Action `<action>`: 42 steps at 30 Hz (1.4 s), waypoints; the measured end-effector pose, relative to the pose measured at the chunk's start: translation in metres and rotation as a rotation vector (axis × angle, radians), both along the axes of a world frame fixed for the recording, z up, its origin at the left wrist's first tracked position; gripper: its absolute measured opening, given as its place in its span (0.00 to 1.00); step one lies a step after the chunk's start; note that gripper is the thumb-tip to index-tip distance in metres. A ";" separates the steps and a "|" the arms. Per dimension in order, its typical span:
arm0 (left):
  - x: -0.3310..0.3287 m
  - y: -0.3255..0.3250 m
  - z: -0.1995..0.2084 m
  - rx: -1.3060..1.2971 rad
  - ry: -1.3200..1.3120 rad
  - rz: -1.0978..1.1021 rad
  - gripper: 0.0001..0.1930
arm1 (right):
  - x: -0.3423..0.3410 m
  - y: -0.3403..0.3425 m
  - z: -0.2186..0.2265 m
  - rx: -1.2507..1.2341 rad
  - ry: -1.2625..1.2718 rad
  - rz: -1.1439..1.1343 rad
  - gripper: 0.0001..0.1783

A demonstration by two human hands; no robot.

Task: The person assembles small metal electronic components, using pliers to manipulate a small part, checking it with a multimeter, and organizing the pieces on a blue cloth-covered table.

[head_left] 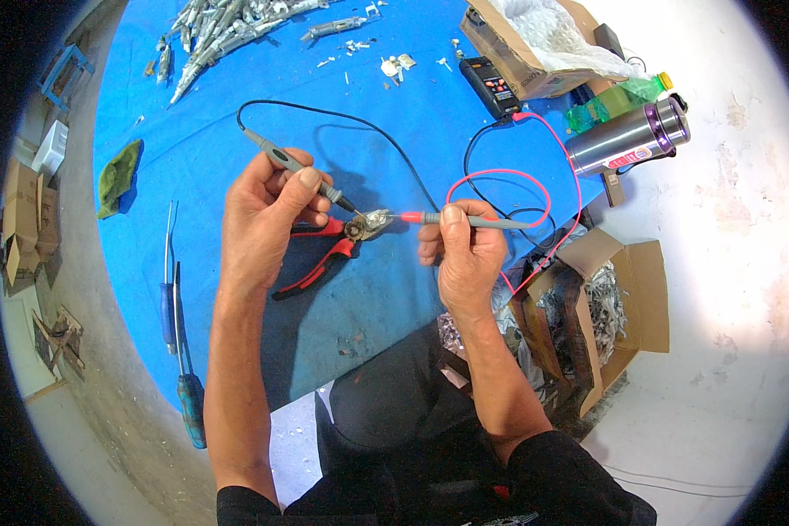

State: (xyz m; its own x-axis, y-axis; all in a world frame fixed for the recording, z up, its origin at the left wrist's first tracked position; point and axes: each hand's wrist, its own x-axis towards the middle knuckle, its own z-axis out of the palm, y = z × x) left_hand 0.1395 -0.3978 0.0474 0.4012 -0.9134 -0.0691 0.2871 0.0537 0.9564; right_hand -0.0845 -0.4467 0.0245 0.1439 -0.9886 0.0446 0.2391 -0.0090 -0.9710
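My left hand [274, 197] is closed round a grey multimeter probe with a black tip [331, 192], its point angled down to the right. Between the fingers of my right hand [465, 254] lies a second probe, grey with a red tip [430, 217], held nearly level and aimed left. Both metal points come close to a small silvery piece [378, 219] at the jaws of red-handled pliers [324, 254]; whether they touch it I cannot tell. Black and red leads run to the black multimeter [491, 88] at the back right.
A heap of silvery metal parts [228, 35] lies at the far left. Two screwdrivers [181, 351] and a green cloth [119, 178] lie along the left side. At right are a steel flask [622, 140], a green bottle [614, 101] and an open carton [640, 298] of scraps.
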 end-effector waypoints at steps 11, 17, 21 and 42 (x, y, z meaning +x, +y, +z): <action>0.006 0.005 0.017 0.054 -0.021 0.063 0.14 | -0.008 0.002 0.002 0.000 -0.059 0.069 0.14; -0.037 0.002 0.056 0.095 -0.544 -0.074 0.22 | -0.006 0.000 0.007 0.012 -0.116 0.147 0.17; -0.072 0.002 0.078 0.107 -0.803 -0.238 0.30 | -0.015 -0.002 0.017 0.006 -0.001 0.182 0.17; -0.081 0.026 0.065 0.018 -1.129 -0.007 0.20 | -0.146 -0.131 0.040 0.018 0.873 0.128 0.24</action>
State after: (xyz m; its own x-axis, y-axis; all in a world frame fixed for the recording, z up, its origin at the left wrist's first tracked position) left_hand 0.0580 -0.3721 0.1127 0.2375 -0.9184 0.3166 -0.7422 0.0387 0.6691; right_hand -0.2300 -0.5780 0.0644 0.2287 -0.9622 -0.1480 -0.5901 -0.0161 -0.8071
